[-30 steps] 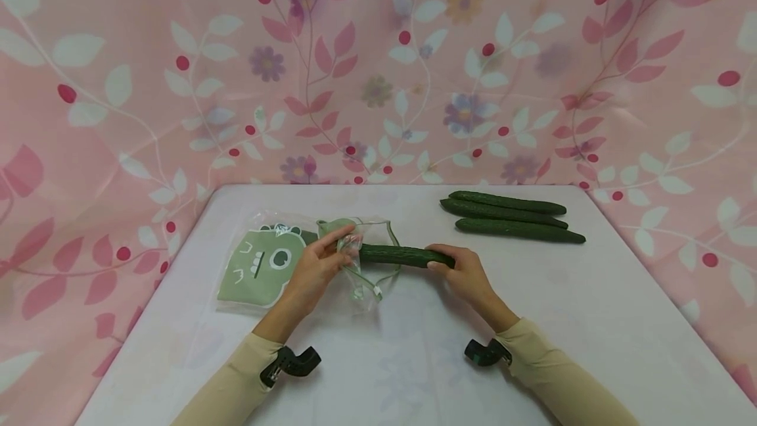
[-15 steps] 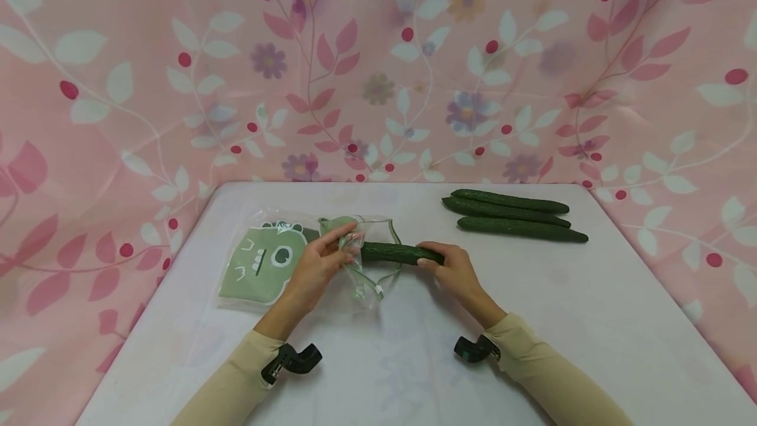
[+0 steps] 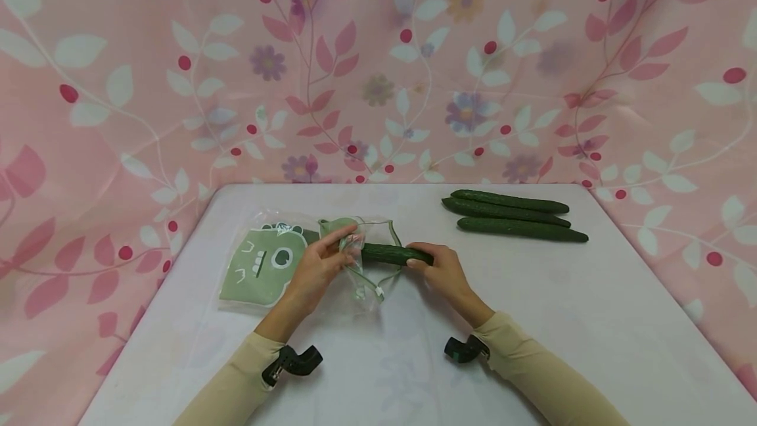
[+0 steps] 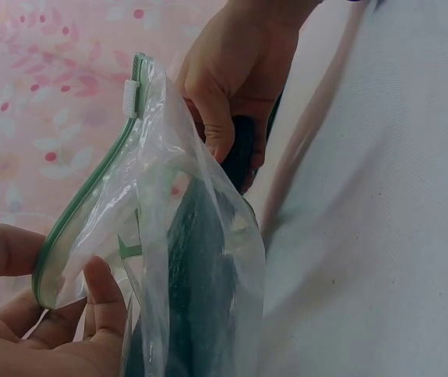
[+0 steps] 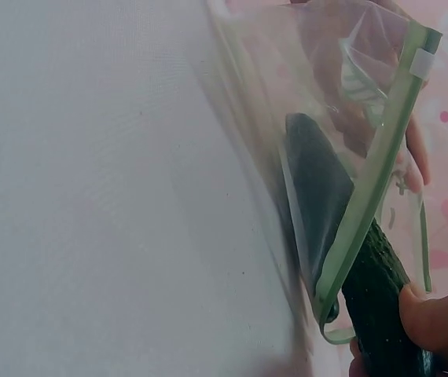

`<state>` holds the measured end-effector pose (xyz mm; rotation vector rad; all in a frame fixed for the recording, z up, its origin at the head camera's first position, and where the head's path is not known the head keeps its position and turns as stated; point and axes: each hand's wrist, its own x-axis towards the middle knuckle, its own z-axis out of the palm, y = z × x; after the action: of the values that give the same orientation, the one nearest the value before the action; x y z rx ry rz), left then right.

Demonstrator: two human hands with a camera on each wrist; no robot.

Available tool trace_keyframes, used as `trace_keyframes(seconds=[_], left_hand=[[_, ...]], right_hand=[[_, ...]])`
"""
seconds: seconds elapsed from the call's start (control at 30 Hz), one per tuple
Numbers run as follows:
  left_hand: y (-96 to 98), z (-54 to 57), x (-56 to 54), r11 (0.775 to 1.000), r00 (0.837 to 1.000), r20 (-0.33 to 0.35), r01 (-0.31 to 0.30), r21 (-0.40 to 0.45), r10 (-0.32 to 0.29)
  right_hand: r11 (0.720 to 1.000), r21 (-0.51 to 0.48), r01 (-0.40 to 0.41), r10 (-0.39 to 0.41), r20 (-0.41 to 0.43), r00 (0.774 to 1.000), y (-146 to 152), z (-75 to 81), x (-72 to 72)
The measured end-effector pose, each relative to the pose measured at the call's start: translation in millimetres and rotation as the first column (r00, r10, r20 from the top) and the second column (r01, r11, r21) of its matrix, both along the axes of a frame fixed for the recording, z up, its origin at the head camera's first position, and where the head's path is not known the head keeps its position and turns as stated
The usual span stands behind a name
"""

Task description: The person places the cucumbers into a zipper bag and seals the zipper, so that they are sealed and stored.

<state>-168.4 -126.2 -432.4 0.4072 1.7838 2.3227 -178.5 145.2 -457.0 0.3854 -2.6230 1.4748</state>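
A clear plastic zip bag (image 3: 254, 275) with a green one-eyed cartoon print lies on the left half of the table, its mouth facing right. My left hand (image 3: 310, 275) pinches the bag near its opening; in the left wrist view, thumb and fingers are at the green zip edge (image 4: 75, 208). A dark green cucumber (image 3: 384, 254) points left through the mouth, its front part inside the bag. My right hand (image 3: 443, 273) grips the cucumber's outer end. In the right wrist view, the cucumber (image 5: 377, 290) passes the green zip strip (image 5: 373, 181) with its white slider (image 5: 422, 63).
Three more cucumbers (image 3: 508, 215) lie side by side at the back right of the white-covered table (image 3: 532, 307). Behind the table hangs a pink floral cloth (image 3: 378, 84). A black wrist camera (image 3: 296, 360) sits on the left wrist, another wrist camera (image 3: 467, 350) on the right.
My right hand has moved left, pushing the cucumber farther into the bag, so less of it shows outside. The left hand and the bag have stayed nearly still.
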Motion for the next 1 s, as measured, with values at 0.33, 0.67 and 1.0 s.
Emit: trace_keyframes(seconds=[0.33, 0.67, 1.0], left_hand=[[-0.2, 1.4, 0.3, 1.0, 1.0, 0.0, 0.0, -0.009, 0.0], [0.5, 0.7, 0.7, 1.0, 1.0, 0.008, -0.001, -0.009, 0.001], [0.6, 0.0, 1.1, 1.0, 1.0, 0.007, 0.004, 0.009, -0.004]], right_hand=[[1.0, 0.018, 0.0, 0.001, -0.036, 0.999, -9.2, -2.4, -0.3], [1.0, 0.021, 0.001, 0.0, -0.047, 0.999, -21.7, -2.2, 1.2], [0.999, 0.025, 0.031, -0.029, -0.087, 0.996, -29.7, -7.3, -3.6]])
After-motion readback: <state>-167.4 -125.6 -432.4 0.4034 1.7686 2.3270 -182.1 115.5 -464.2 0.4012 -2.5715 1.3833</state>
